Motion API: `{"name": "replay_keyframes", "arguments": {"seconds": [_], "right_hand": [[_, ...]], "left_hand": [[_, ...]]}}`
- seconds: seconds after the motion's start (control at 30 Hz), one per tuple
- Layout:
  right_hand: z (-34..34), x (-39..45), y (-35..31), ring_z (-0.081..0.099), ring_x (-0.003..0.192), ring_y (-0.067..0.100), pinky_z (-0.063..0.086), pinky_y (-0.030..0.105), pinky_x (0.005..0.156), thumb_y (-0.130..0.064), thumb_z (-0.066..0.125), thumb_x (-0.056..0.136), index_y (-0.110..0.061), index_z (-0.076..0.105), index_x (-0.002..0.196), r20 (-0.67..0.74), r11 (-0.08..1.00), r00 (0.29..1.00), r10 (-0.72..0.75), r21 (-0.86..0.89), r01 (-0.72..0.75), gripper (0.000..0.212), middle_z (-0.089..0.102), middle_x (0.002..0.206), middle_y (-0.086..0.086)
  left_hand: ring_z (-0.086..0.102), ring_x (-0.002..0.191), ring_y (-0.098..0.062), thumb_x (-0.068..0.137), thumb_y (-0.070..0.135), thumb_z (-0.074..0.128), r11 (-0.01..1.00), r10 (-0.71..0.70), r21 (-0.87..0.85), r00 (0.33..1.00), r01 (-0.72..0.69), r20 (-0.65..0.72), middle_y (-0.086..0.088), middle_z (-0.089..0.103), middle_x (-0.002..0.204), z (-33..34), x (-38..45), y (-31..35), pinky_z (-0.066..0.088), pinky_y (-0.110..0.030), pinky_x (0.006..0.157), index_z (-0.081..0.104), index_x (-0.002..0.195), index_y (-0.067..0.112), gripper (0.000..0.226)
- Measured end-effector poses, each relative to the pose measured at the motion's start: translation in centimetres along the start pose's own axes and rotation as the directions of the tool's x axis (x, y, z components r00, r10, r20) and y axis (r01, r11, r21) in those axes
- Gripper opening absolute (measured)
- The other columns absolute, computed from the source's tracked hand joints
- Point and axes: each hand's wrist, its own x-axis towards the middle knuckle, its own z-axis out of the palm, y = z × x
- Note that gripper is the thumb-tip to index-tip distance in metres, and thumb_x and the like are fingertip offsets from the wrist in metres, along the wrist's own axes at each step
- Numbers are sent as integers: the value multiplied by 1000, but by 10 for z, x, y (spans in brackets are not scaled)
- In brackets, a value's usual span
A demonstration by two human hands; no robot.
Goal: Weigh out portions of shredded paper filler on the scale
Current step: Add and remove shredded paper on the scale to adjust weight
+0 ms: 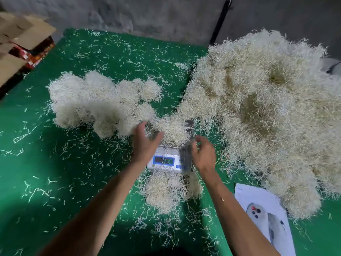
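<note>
A small digital scale (pixel 167 160) with a lit blue display sits on the green table (pixel 92 163). On its pan lies a tuft of cream shredded paper (pixel 171 129). My left hand (pixel 145 143) is at the pan's left side, fingers spread and loosely bent, touching the tuft's edge. At the pan's right side my right hand (pixel 203 152) has its fingers curled around strands at the tuft's edge. A huge heap of shredded paper (pixel 267 115) fills the right. Several rounded portions (pixel 103 104) lie left of the scale. Another clump (pixel 166 191) sits in front of the scale.
Loose strands litter the green table. A printed paper sheet (pixel 263 215) lies at the near right. Cardboard boxes (pixel 20 45) are stacked at the far left. A grey wall (pixel 147 13) and a black pole (pixel 220 21) stand behind the table.
</note>
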Motion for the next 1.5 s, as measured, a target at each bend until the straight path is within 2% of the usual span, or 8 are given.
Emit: {"name": "replay_keyframes", "arguments": {"seconds": [0.57, 0.67, 0.83, 1.0, 1.13, 1.27, 1.37, 1.5], "right_hand": [[6, 121, -23, 34, 49, 10, 42, 23, 53, -30, 53, 104, -20, 43, 64, 412, 827, 904, 117, 463, -318, 42, 38, 55, -9], [14, 135, -28, 37, 55, 14, 49, 27, 62, -27, 55, 105, -16, 54, 76, 359, 644, 837, 413, 535, -547, 32, 48, 66, 0], [15, 151, -8, 64, 88, 16, 56, 26, 81, -15, 63, 100, -2, 55, 123, 348, 594, 706, 616, 384, -707, 28, 65, 106, 6], [-10, 145, -1, 49, 59, 11, 45, 21, 50, -17, 33, 109, -9, 50, 107, 560, 19, 678, 476, 765, -644, 20, 58, 86, 9], [-16, 105, -21, 47, 52, 19, 47, 33, 55, -35, 36, 109, -5, 64, 95, 468, 917, 884, 27, 340, -208, 43, 63, 71, 1], [-18, 73, -10, 59, 52, 5, 51, 22, 63, -70, 42, 97, -35, 67, 98, 615, 887, 782, -103, -299, 352, 43, 69, 71, -3], [-28, 53, 17, 47, 49, 12, 40, 27, 49, -43, 47, 106, -26, 60, 82, 345, 979, 933, 98, 133, -152, 32, 56, 60, -4], [-48, 20, 59, 40, 51, 12, 35, 30, 54, -31, 39, 110, -11, 59, 96, 318, 400, 788, 528, 725, -561, 32, 52, 60, 1]], "left_hand": [[61, 114, -1, 64, 73, 64, 983, -181, 77, 941, 165, 286, 15, 62, 133, 77, 81, 39, 48, -23, 84, 35, 153, 20, 107], [49, 53, 11, 69, 70, 67, 983, -180, 97, 937, 157, 301, 23, 52, 78, 78, 74, 41, 41, -5, 45, 45, 146, 29, 90], [54, 94, -1, 59, 71, 64, 987, -157, 13, 951, 159, 266, 21, 51, 105, 67, 46, 31, 41, -22, 73, 58, 125, 37, 74], [48, 67, -12, 89, 51, 57, 957, -276, -55, 954, 284, 115, 6, 53, 82, 38, 46, 7, 39, -23, 54, 54, 85, 25, 26], [60, 96, -12, 104, 23, 55, 866, -440, -205, 890, 455, 119, -4, 57, 127, 24, 59, 16, 46, -6, 48, 50, 140, 11, 38], [61, 117, -38, 102, 14, 55, 818, -439, -400, 898, 414, 32, -26, 54, 138, 20, 68, 35, 60, -27, 77, 37, 151, -1, 55], [61, 99, -23, 103, 30, 52, 853, -443, -326, 895, 407, -43, -20, 51, 136, 15, 58, 38, 59, -34, 76, 40, 150, 4, 55], [35, 145, -35, 97, 36, 62, 762, -522, -486, 850, 428, -70, -17, 24, 164, 11, 41, 36, 34, -48, 117, 15, 160, 7, 84]]}}
